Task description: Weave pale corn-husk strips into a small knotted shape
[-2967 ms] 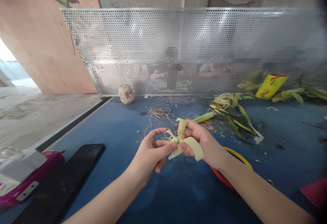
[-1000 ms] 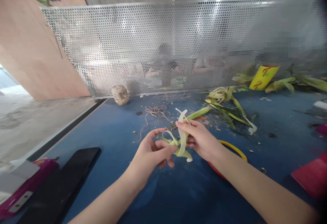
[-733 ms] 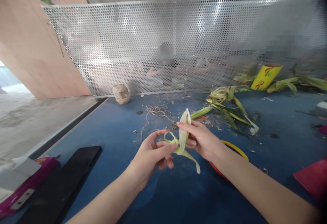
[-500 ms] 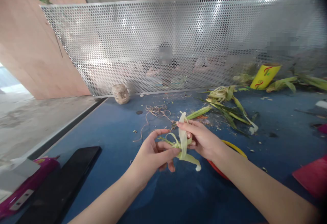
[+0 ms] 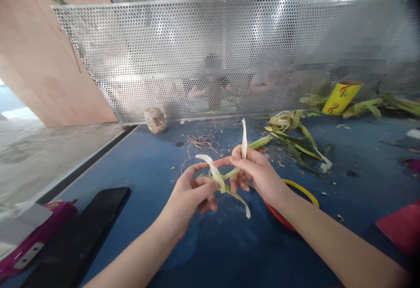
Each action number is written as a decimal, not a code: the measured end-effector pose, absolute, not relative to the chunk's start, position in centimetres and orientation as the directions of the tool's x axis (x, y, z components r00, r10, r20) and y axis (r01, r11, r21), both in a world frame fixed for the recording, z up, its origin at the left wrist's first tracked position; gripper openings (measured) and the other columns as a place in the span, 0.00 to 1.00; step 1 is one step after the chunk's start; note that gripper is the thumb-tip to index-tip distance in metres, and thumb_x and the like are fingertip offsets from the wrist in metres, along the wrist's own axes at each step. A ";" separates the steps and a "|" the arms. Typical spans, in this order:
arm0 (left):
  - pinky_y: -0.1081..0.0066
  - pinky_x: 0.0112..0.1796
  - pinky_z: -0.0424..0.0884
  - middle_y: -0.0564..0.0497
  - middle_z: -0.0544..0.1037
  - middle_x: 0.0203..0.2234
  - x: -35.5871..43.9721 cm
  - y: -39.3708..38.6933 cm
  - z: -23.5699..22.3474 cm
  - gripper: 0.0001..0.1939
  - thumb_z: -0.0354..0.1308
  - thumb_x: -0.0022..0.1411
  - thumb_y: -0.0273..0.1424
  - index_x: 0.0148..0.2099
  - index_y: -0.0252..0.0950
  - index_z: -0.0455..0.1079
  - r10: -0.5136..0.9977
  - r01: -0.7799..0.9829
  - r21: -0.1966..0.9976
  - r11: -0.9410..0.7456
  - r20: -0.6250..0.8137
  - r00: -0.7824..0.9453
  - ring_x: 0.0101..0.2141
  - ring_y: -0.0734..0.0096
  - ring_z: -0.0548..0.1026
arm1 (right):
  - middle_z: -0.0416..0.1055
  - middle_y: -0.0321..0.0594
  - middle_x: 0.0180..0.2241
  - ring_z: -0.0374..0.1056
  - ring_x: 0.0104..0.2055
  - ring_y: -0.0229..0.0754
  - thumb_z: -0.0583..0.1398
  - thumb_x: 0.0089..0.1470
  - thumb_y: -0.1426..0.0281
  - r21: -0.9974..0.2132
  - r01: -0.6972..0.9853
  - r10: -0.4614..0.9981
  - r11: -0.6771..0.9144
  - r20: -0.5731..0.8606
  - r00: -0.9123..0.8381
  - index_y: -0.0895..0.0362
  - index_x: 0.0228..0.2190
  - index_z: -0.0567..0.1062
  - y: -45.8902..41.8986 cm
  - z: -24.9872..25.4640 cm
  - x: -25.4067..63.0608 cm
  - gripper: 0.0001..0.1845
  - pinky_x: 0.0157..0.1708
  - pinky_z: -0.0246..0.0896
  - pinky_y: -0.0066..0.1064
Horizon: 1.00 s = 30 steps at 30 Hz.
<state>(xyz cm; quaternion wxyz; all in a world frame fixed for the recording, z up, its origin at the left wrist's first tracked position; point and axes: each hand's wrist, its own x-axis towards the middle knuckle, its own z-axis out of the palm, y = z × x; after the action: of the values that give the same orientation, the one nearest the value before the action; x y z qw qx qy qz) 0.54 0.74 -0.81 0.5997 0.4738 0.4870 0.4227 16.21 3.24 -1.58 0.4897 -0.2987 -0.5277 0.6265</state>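
Note:
Over the blue table, my left hand (image 5: pixel 198 191) pinches pale green strips of corn husk (image 5: pixel 217 177) between thumb and fingers. One whitish end curls up to the left, and another hangs down to the right. My right hand (image 5: pixel 254 167) is closed on a strip of husk too, its pale tip (image 5: pixel 244 132) standing upright above the thumb. A green length runs between the two hands, partly hidden by fingers. Beyond them lies a tangle of thin twine (image 5: pixel 203 142). A heap of corn husks (image 5: pixel 285 124) is spread behind my right hand.
A red and yellow ring (image 5: pixel 303 190) lies beneath my right forearm. At the left are a black phone (image 5: pixel 75 240) and a purple power strip (image 5: pixel 33 244). A perforated metal screen (image 5: pixel 183 47) closes the far edge, with a yellow tube (image 5: pixel 341 98) before it. People sit beyond.
My hands have moved slightly apart. The husk strip at my right hand now points straight up, and a pale strip end now curls leftward over my left hand.

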 end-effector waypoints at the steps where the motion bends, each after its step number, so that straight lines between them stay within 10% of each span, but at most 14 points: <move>1: 0.81 0.14 0.53 0.61 0.68 0.13 0.6 0.8 -0.8 0.23 0.59 0.51 0.26 0.49 0.31 0.55 0.970 -0.039 0.981 0.189 -0.180 0.165 0.12 0.82 0.64 | 0.76 0.39 0.37 0.67 0.16 0.31 0.56 0.50 0.74 -0.954 -0.286 0.909 0.092 0.197 -0.366 0.55 0.24 0.54 3.1 -1.5 16.2 0.12 0.12 0.45 0.21; 30: 0.80 0.13 0.53 0.61 0.69 0.13 0.6 0.7 -0.9 0.31 0.59 0.49 0.26 0.54 0.28 0.51 0.971 0.002 0.984 0.180 -0.178 0.158 0.10 0.80 0.64 | 0.73 0.36 0.37 0.68 0.35 0.39 0.54 0.49 0.80 -0.777 0.197 0.737 0.598 0.436 -0.516 0.51 0.40 0.72 3.1 -2.2 16.7 0.18 0.34 0.63 0.30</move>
<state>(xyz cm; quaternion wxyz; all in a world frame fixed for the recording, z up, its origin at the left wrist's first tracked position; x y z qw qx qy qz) 0.64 0.73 -0.95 0.5840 0.4878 0.4987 0.4150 16.65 3.10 -2.23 0.3963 -0.2916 -0.8012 0.3407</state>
